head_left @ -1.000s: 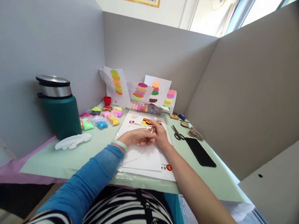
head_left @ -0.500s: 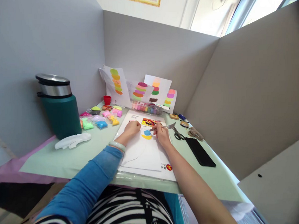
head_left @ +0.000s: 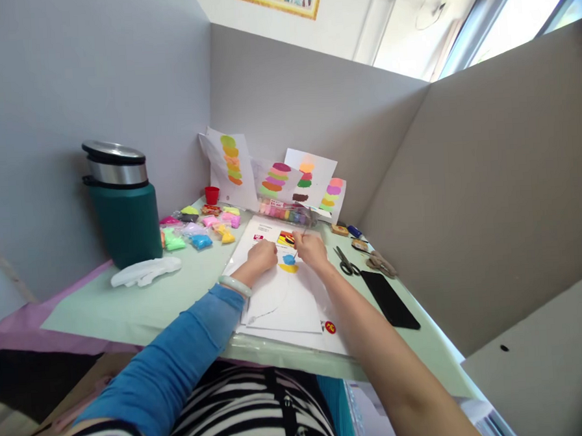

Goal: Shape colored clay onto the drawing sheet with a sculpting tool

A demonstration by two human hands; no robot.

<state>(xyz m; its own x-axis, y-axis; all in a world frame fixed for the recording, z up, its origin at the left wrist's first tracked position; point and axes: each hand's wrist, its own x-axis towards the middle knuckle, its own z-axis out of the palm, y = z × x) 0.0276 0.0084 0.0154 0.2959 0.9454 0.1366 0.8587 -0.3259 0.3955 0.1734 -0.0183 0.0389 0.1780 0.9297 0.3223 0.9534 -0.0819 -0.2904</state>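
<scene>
A white sheet of paper (head_left: 276,313) lies before me with a faint curved pencil line. On its upper part are a blue patch (head_left: 288,260) and, just below, a yellow patch (head_left: 288,268), which look like soft clay. My right hand (head_left: 312,251) is closed around a slim metal sculpting tool (head_left: 295,251), its thin tip pointing down by the blue patch. My left hand (head_left: 262,256) rests on the paper to the left of the patches, fingers curled together. Whatever those fingers may hold is hidden.
Bags of coloured clay (head_left: 201,241) and a red cup (head_left: 212,195) stand back left. A green flask (head_left: 125,217) and white glove-like item (head_left: 146,271) are left. Scissors (head_left: 346,262) and a black phone-like slab (head_left: 389,299) lie right. Swatch sheets (head_left: 231,162) lean against the partition.
The tool in my right hand has turned from lying sideways, blade to the right, to a steeper angle with its tip down. My left hand has shifted slightly nearer me.
</scene>
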